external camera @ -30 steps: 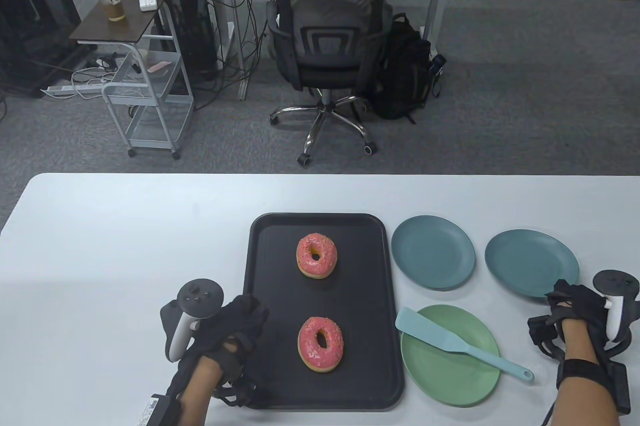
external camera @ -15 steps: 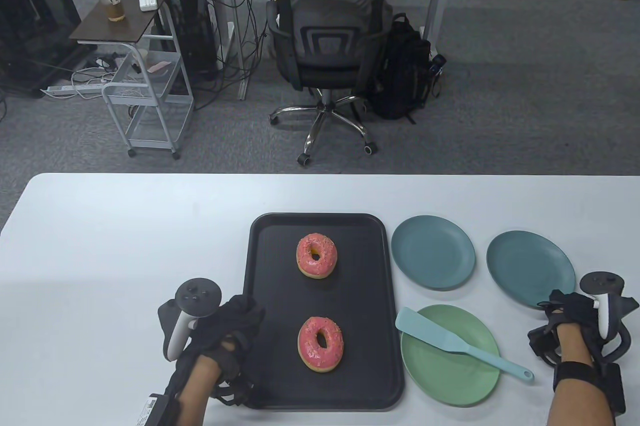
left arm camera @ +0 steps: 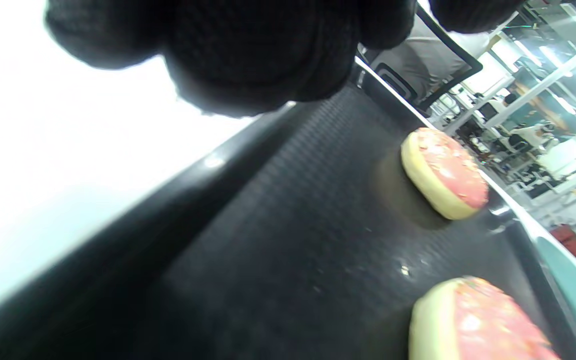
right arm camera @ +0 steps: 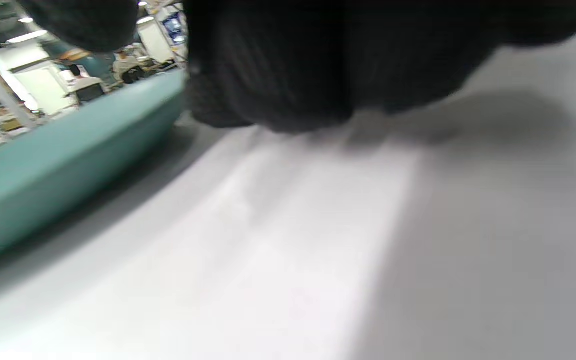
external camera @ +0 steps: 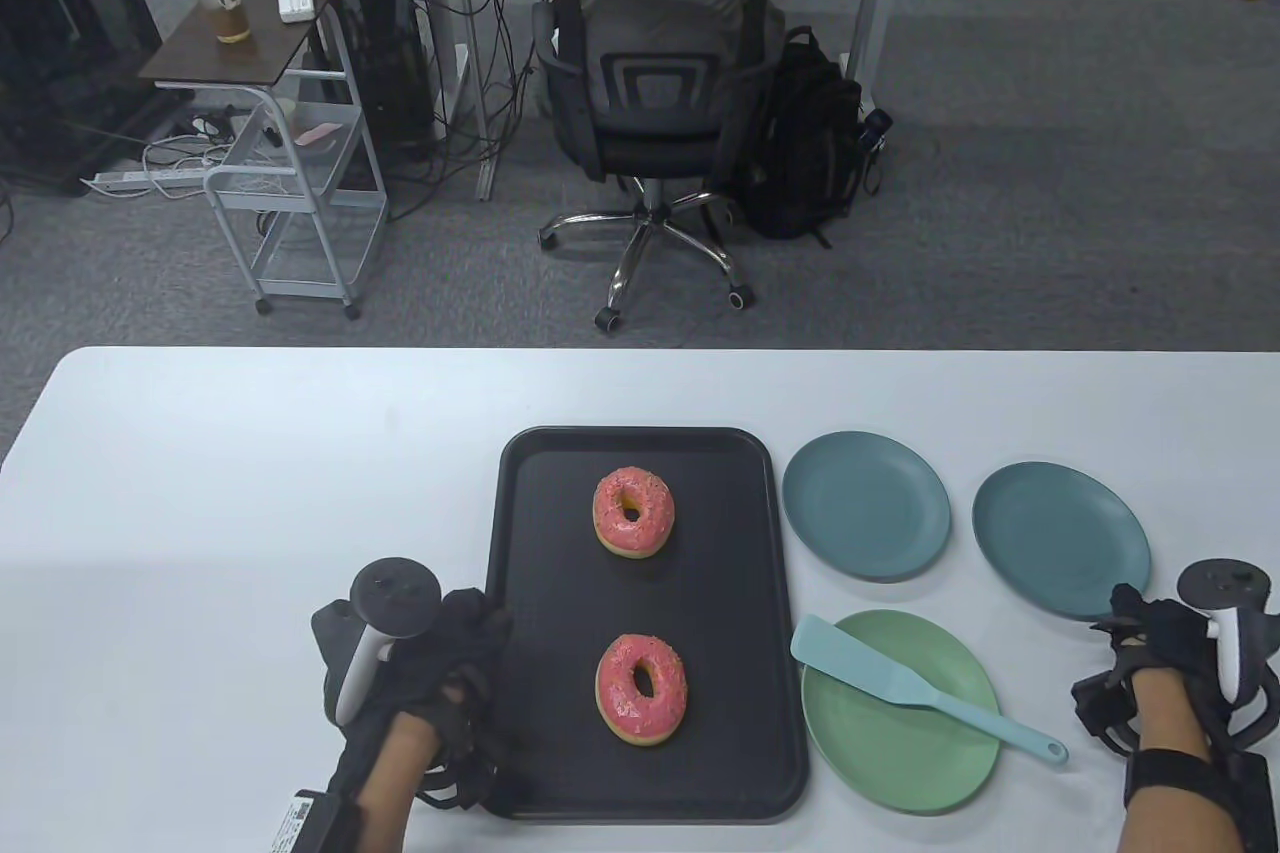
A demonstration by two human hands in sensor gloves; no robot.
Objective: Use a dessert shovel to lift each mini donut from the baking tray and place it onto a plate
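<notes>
Two pink-glazed donuts lie on the black baking tray (external camera: pixel 545 533), one far (external camera: pixel 633 511) and one near (external camera: pixel 641 689). A light blue dessert shovel (external camera: pixel 905 683) rests across the green plate (external camera: pixel 890 753), its handle sticking out past the rim to the right. My left hand (external camera: pixel 478 621) sits at the tray's left rim with fingers loosely curled, holding nothing. In the left wrist view its fingers (left arm camera: pixel 248 50) hang over the rim, with both donuts (left arm camera: pixel 443 172) (left arm camera: pixel 478 325) beyond. My right hand (external camera: pixel 1142 621) rests on the table beside the right teal plate (external camera: pixel 1050 523), also holding nothing.
A second teal plate (external camera: pixel 865 505) lies just right of the tray. The white table (external camera: pixel 250 493) stretches bare to the left. Beyond its far edge stand an office chair (external camera: pixel 660 83), a backpack and a small cart. The right wrist view shows the teal plate's rim (right arm camera: pixel 68 150) close to my fingers (right arm camera: pixel 343 60).
My left hand slid a little left, off the tray's inside. My right hand drew back from the right teal plate's edge toward the near table edge. Donuts and shovel stayed put.
</notes>
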